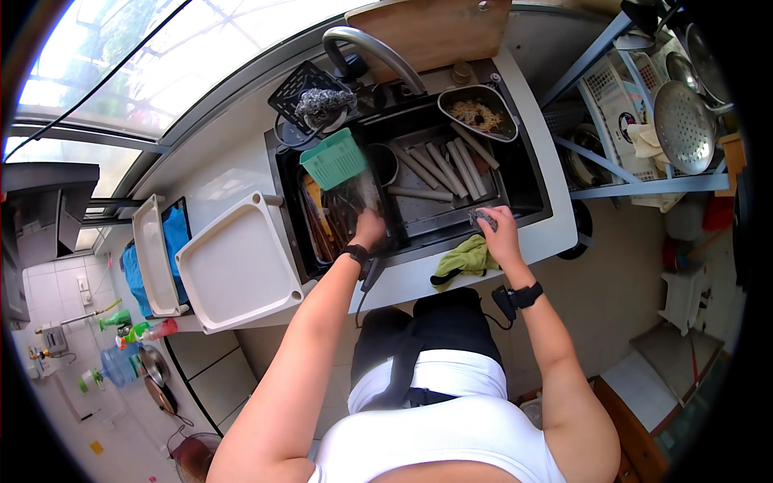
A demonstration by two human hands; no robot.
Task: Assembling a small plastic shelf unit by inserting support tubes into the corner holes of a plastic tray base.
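My right hand point(502, 233) is closed round a grey steel wool scrubber point(483, 218) at the sink's front edge. My left hand point(370, 229) reaches into the left side of the dark sink point(531, 193); motion smears its fingers, and what they hold, if anything, is unclear. Beside it lie brown wooden-looking pieces point(318, 217). A green plastic basket point(332, 158) sits above them. Several pale grey rods point(441, 167) lie in the right part of the sink. Just below my right hand, a green cloth point(465, 259) hangs over the counter's front edge.
A curved faucet point(378, 47) rises behind the sink. At its back right corner stands a strainer point(509, 129) holding food scraps. White trays point(233, 266) rest on the left counter. A blue rack point(636, 189) with hanging skimmers point(684, 125) stands right. A wooden board point(435, 32) leans behind.
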